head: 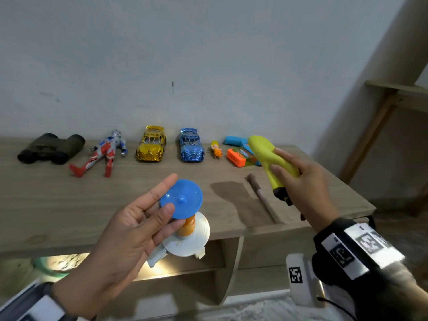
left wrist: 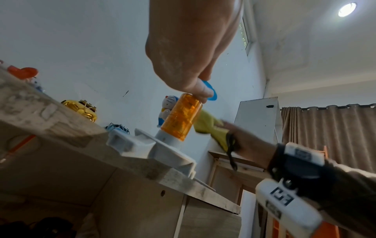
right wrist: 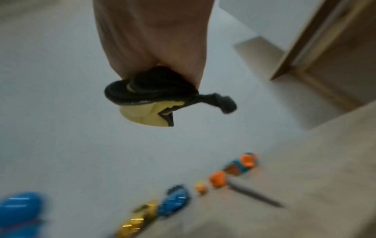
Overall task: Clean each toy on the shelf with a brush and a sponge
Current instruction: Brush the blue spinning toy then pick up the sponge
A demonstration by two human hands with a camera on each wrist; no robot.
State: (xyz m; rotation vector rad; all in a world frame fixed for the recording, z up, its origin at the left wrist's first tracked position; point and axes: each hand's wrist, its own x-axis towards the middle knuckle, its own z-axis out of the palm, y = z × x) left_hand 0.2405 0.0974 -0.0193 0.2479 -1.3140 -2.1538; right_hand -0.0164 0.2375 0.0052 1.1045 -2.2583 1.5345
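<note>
The left hand (head: 129, 228) pinches the blue disc of a toy (head: 183, 224) between thumb and fingers, held above the shelf's (head: 69, 205) front edge. The right hand (head: 305, 181) wraps its fingers round a yellow sponge (head: 268, 156) over the shelf's right end, while the brush (head: 261, 196) lies on the shelf near the front right corner.

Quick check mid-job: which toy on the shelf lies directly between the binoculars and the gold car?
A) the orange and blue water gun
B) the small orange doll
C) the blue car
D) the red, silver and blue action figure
D: in the head view the action figure lies on its back between the binoculars and the gold car.
</note>
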